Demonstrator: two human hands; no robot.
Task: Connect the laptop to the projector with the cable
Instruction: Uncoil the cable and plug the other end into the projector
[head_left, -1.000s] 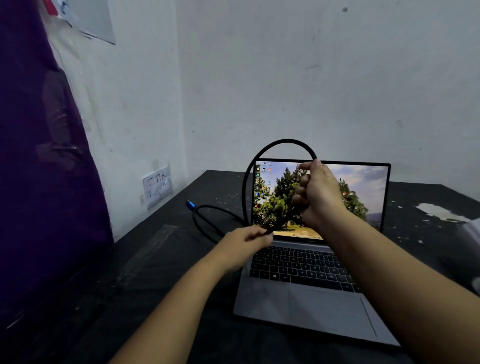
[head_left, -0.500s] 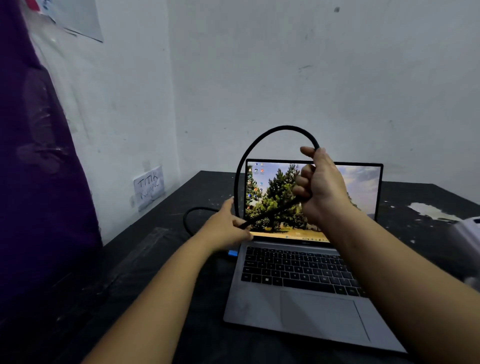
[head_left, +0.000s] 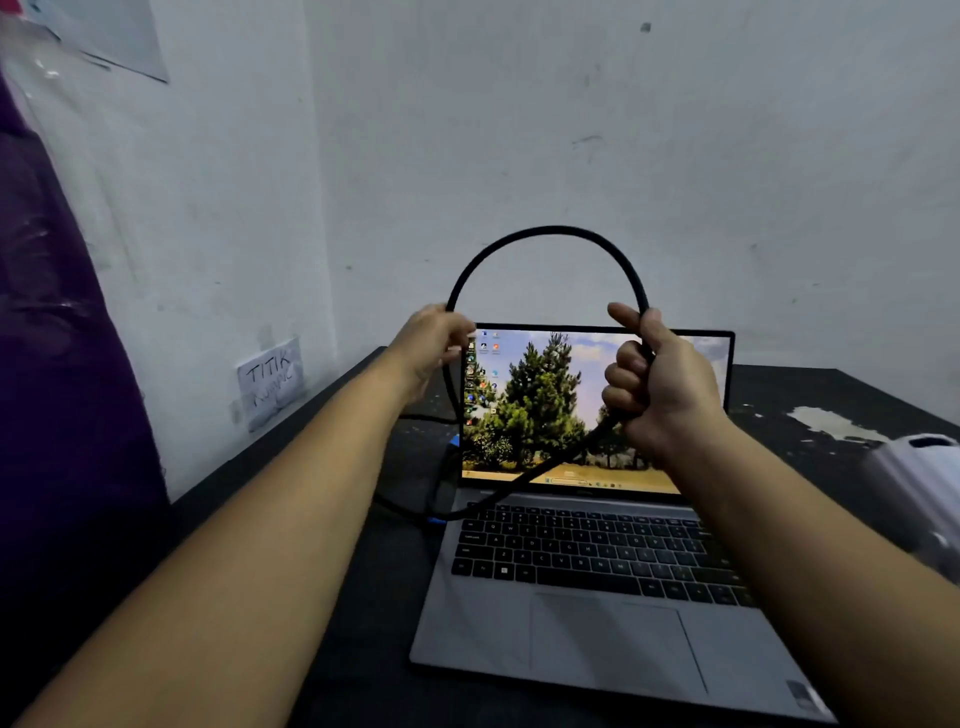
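Note:
A grey laptop (head_left: 587, 618) stands open on the black table, its screen showing trees. A thick black cable (head_left: 556, 231) arches above the screen between my two hands. My left hand (head_left: 431, 343) grips the cable at the screen's upper left corner. My right hand (head_left: 654, 379) is closed around it in front of the screen's right half. From my right fist the cable slopes down across the screen to the laptop's left side, where blue connector ends (head_left: 436, 521) lie. A white projector (head_left: 914, 488) sits blurred at the right edge.
The black table (head_left: 810, 395) fills a corner between two white walls. A handwritten paper label (head_left: 270, 382) is taped low on the left wall. A purple cloth (head_left: 57, 374) hangs at the far left. White stains (head_left: 826, 421) mark the table behind the projector.
My left hand has risen from the table beside the keyboard up to the screen's top left corner, sliding along the cable. The loop stands taller and wider. My right hand has barely moved.

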